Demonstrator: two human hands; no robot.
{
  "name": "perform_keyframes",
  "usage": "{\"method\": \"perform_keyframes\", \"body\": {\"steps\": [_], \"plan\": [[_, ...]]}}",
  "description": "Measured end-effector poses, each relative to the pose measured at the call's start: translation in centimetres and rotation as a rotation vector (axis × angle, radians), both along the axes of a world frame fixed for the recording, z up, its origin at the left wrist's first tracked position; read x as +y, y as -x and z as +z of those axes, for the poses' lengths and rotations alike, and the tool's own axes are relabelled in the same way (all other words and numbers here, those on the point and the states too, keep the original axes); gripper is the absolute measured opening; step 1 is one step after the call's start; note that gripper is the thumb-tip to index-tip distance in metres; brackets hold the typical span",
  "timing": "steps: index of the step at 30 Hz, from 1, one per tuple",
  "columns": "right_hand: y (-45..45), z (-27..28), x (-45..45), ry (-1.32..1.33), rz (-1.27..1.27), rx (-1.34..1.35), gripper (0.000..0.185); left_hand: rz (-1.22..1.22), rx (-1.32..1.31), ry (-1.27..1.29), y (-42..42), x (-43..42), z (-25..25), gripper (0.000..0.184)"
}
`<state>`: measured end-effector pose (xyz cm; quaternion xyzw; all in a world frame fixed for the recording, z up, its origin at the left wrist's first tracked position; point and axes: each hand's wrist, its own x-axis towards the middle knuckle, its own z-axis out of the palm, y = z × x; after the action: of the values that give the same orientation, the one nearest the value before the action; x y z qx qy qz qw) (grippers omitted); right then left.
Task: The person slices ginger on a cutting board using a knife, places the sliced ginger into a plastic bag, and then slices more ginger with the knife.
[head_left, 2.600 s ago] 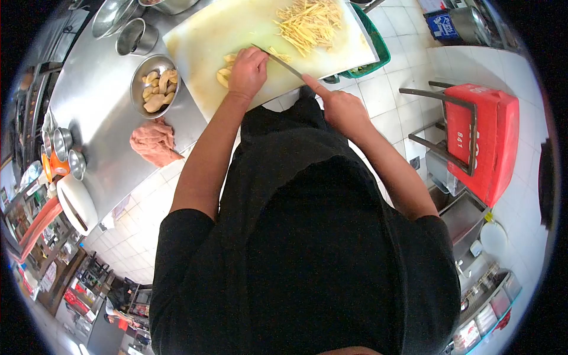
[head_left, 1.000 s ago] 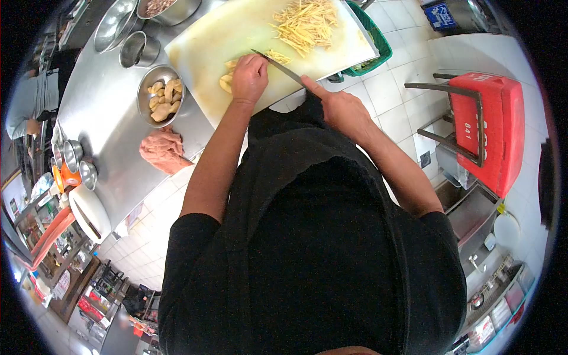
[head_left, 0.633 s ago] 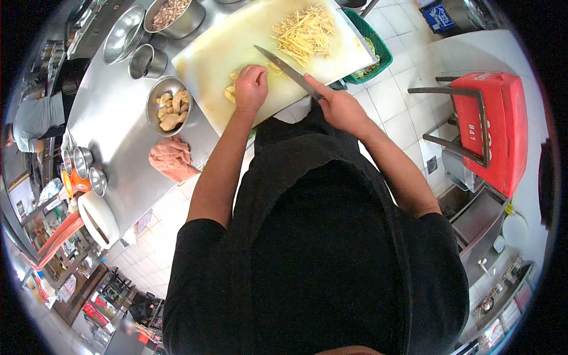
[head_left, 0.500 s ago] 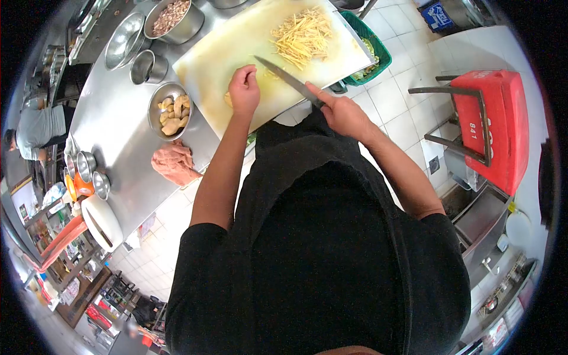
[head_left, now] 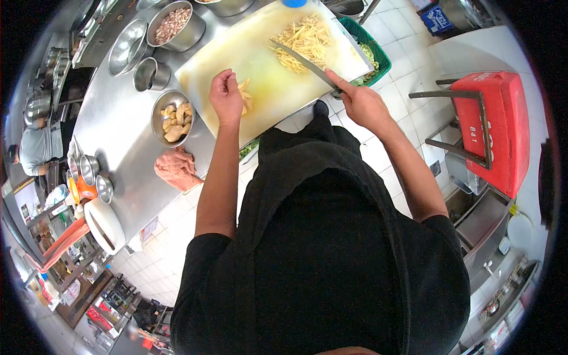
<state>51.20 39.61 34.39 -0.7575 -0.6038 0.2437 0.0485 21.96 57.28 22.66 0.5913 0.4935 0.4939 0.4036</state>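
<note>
My right hand grips the handle of a knife, whose blade reaches over the edge of a pile of thin yellow strips on the white cutting board. Curled fingers show on my left hand, raised at the board's left part; whether they hold anything is hidden. Right beside it lie a few yellow pieces. A steel bowl with peeled pale chunks stands left of the board, and a crumpled pink cloth lies below the bowl.
Steel pots, one with chopped pinkish food, and an empty-looking colander-like bowl stand at the upper left. A green basket is beyond the board's right edge. A red stool is at right. Another person is at far left.
My left hand has moved left, away from the knife. The knife has swung up and right to the strip pile. The view has shifted, bringing the other person and more pots into sight.
</note>
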Motion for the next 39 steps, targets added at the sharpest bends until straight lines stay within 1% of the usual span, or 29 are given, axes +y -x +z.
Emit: {"method": "perform_keyframes", "body": {"steps": [3, 6, 9, 10, 12, 16, 19, 21, 22, 25, 28, 29, 31, 34, 37, 39], "plan": [[-0.6, 0.7, -1.0, -0.115, -0.022, -0.017, 0.067, -0.013, 0.103, -0.084, 0.3, -0.3, 0.6, 0.016], [-0.9, 1.2, -1.2, -0.131, -0.041, -0.096, 0.069, -0.117, 0.183, -0.193, -0.4, -0.6, 1.2, 0.024], [-1.2, 1.8, -1.3, -0.17, -0.095, -0.092, 0.067, -0.278, 0.25, -0.171, -2.8, -1.6, 2.3, 0.034], [-1.4, 1.9, -1.3, -0.206, -0.104, -0.082, 0.063, -0.337, 0.304, -0.264, -4.1, -2.3, 3.9, 0.043], [-1.7, 1.9, -1.3, -0.276, -0.117, -0.059, 0.054, -0.473, 0.374, -0.307, -6.5, -3.0, 5.2, 0.048], [-1.7, 3.5, -1.0, -0.273, -0.119, -0.089, 0.036, -0.655, 0.599, -0.418, -10.4, -3.3, 5.9, 0.057], [-2.0, 4.7, -1.4, -0.277, -0.122, -0.109, 0.03, -0.711, 0.711, -0.369, -12.1, -2.7, 6.1, 0.061], [-2.5, 5.6, -2.3, -0.282, -0.148, -0.13, 0.03, -0.727, 0.709, -0.355, -12.6, -2.0, 5.9, 0.063], [-3.0, 6.2, -2.8, -0.252, -0.163, -0.145, 0.032, -0.728, 0.71, -0.345, -12.7, -1.6, 5.8, 0.064], [-4.1, 7.4, -5.1, -0.251, -0.202, -0.166, 0.035, -0.737, 0.809, -0.222, -12.9, 0.3, 5.3, 0.065], [-5.0, 8.8, -7.3, -0.207, -0.276, -0.11, 0.038, -0.687, 0.833, -0.275, -12.7, 1.8, 4.4, 0.067], [-5.2, 9.0, -7.7, -0.147, -0.338, -0.054, 0.038, -0.684, 0.82, -0.273, -12.3, 2.2, 4.2, 0.066], [-5.8, 8.5, -8.6, -0.14, -0.349, 0.023, 0.039, -0.682, 0.789, -0.272, -11.7, 2.7, 3.7, 0.064], [-5.1, 7.1, -8.9, -0.13, -0.37, 0.192, 0.038, -0.656, 0.614, -0.29, -10.2, 3.0, 3.4, 0.056], [-3.1, 5.3, -8.5, -0.107, -0.359, 0.293, 0.036, -0.55, 0.634, -0.137, -6.5, 2.8, 4.3, 0.043], [-2.2, 4.0, -8.2, -0.046, -0.324, 0.333, 0.037, -0.446, 0.58, -0.114, -2.8, 3.4, 3.6, 0.037]]}}
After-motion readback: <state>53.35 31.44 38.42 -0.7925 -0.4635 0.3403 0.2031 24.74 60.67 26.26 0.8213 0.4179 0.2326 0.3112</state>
